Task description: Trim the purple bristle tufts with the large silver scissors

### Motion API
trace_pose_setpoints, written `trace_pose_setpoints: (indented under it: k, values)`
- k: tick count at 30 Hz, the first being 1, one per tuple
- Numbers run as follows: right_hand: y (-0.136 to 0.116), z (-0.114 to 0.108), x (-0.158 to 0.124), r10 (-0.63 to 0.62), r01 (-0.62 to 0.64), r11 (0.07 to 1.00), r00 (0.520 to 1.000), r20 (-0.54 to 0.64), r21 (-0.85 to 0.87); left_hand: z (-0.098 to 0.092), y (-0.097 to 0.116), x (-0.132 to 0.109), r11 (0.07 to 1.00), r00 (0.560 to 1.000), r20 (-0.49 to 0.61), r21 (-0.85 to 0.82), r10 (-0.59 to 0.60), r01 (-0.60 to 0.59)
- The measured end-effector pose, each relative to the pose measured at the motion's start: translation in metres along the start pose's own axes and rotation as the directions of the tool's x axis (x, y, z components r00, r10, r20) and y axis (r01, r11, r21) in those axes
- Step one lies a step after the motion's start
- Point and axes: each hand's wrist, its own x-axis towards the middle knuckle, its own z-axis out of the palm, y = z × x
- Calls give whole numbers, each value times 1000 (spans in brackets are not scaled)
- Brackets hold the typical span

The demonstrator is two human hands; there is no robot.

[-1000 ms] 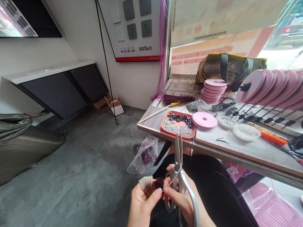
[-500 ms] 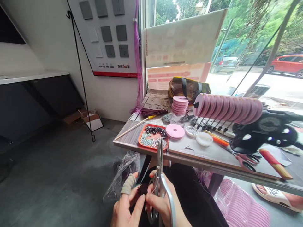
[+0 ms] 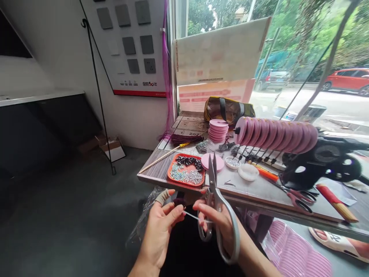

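Observation:
My left hand (image 3: pixel 161 225), a pale wrap around its index finger, pinches a small dark purple bundle (image 3: pixel 179 201) that its fingers partly cover. From there a thin pale strand (image 3: pixel 192 215) stretches across to my right hand (image 3: pixel 220 221). That hand has grey-handled scissors (image 3: pixel 212 173) in its grip, their blades pointing up and slightly apart at the tips. Behind the blades lies a pink disc (image 3: pixel 206 161) on the table. Left of it sits an orange-red tray (image 3: pixel 170 177) with black, pale green and silvery beads in separate heaps.
The table (image 3: pixel 155 163) carries a wooden stick (image 3: pixel 161 158), stacked pink discs (image 3: pixel 218 132), a white bead dish (image 3: pixel 232 163) and a black machine (image 3: pixel 323 154) with a row of pink discs. More scissors (image 3: pixel 301 198) rest at right. Bagged pink discs (image 3: pixel 300 248) lie under the table.
Both hands have risen and drawn apart, the right one moving rightward with the scissors. The pale strand now shows taut between them.

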Motion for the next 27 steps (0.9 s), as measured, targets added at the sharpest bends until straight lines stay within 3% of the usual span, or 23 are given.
trace_pose_setpoints:
  k: [3,10,16,23,27]
  values:
    - [12,3,-13,30,-32,999,999,41,31,-5,-11,-8,990,996,4,-104,-93,93]
    - [34,2,-19,109,-118,988,989,97,98,-13,-23,-24,945,962,167,-213,-215,248]
    - [43,-1,-20,102,-107,992,992,74,70,-15,-25,-31,966,973,117,-146,-199,215]
    - [46,1,-23,92,-93,996,990,107,7,-29,-27,-42,957,962,24,-100,-271,272]
    - [49,-2,-29,109,-107,994,988,105,-30,-37,-36,-37,985,982,-81,-50,-169,166]
